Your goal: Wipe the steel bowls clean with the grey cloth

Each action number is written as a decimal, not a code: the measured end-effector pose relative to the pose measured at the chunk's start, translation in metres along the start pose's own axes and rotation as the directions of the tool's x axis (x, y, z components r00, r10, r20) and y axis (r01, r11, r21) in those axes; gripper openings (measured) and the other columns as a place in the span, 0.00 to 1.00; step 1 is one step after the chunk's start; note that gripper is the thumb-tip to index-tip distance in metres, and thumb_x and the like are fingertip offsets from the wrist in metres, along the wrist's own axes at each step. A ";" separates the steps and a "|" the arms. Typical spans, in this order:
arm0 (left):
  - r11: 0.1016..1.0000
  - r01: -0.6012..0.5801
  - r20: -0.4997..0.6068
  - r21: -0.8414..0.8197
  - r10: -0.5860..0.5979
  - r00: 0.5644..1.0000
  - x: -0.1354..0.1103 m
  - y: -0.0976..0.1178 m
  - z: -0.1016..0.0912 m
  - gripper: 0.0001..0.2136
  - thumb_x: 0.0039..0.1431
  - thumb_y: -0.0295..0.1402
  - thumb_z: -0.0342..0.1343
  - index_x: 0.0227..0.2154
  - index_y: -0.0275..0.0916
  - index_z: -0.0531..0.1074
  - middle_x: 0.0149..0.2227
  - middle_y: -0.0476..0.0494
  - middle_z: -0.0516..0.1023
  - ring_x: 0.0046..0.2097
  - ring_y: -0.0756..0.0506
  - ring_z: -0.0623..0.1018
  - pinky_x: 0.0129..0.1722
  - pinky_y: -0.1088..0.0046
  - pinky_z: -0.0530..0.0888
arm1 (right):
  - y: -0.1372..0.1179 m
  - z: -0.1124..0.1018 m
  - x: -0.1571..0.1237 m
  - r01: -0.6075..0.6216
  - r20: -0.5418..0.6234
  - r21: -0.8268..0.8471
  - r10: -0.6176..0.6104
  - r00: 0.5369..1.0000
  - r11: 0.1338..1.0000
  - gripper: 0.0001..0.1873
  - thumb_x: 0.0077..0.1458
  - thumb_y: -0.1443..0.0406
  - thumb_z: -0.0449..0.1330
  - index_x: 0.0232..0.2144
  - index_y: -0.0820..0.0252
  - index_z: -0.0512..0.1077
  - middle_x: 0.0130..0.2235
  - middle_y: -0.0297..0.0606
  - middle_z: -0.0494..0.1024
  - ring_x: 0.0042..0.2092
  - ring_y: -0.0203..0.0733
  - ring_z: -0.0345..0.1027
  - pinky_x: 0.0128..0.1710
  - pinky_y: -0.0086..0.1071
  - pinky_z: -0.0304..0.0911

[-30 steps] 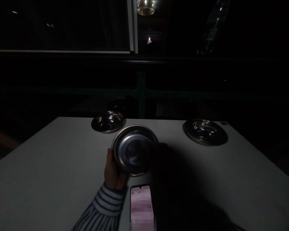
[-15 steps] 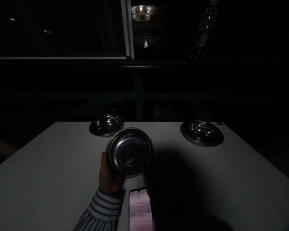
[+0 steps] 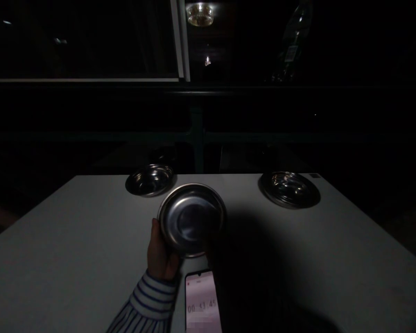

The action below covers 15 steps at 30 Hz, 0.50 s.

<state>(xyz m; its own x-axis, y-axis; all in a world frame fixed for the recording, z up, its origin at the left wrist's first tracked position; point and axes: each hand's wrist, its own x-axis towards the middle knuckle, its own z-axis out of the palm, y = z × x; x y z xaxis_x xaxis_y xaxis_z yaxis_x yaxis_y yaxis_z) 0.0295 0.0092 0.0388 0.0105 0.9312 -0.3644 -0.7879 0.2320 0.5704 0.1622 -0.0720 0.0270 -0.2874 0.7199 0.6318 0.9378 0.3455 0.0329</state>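
Observation:
A shiny metal bowl [image 3: 185, 222] is tilted toward me above the table, its inside facing my view. My left hand [image 3: 159, 254], in a striped cuff, grips its lower left rim. In deep shadow at the bowl's lower right is my right hand [image 3: 217, 254]; the dark hides its fingers and whether they grip the rim. Just below the bowl lies a phone [image 3: 201, 298] with a lit timer screen, its right side partly covered by the dark right arm.
A second metal bowl [image 3: 149, 181] rests at the table's far left-centre. Several stacked metal bowls [image 3: 289, 189] are at the far right of the white table [image 3: 72, 245]. Beyond the far edge, a plastic bottle [image 3: 293, 44] stands on a dark ledge [image 3: 201, 92].
The held bowl has shifted slightly right, along with my left hand. My right hand has moved over more of the bowl's lower right, and the view has tilted a little.

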 end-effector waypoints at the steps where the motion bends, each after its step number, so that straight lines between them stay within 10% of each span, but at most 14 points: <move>1: 1.000 0.010 -0.023 0.008 -0.009 1.000 0.000 0.000 0.000 0.17 0.60 0.38 0.44 0.44 0.37 0.73 0.34 0.44 0.80 0.38 0.47 0.78 0.44 0.70 0.72 | 0.000 0.000 0.001 0.005 0.002 0.010 -0.005 1.000 1.000 0.16 0.58 0.61 0.53 0.47 0.61 0.64 0.48 0.41 0.68 0.45 0.41 0.65 0.43 0.41 0.65; 15: 1.000 0.008 -0.050 -0.012 -0.009 0.999 0.001 -0.002 -0.001 0.16 0.59 0.39 0.45 0.45 0.39 0.72 0.36 0.47 0.80 0.41 0.47 0.78 0.46 0.71 0.71 | 0.005 -0.008 -0.003 0.036 0.018 0.013 -0.036 0.999 0.999 0.15 0.58 0.61 0.52 0.46 0.59 0.65 0.48 0.41 0.68 0.45 0.40 0.65 0.43 0.40 0.65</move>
<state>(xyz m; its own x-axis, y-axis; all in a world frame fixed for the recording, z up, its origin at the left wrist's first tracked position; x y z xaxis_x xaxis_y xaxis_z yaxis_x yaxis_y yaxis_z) 0.0301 0.0096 0.0367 -0.0136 0.9138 -0.4059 -0.7951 0.2362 0.5585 0.1688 -0.0774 0.0313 -0.3243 0.7178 0.6161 0.9245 0.3785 0.0456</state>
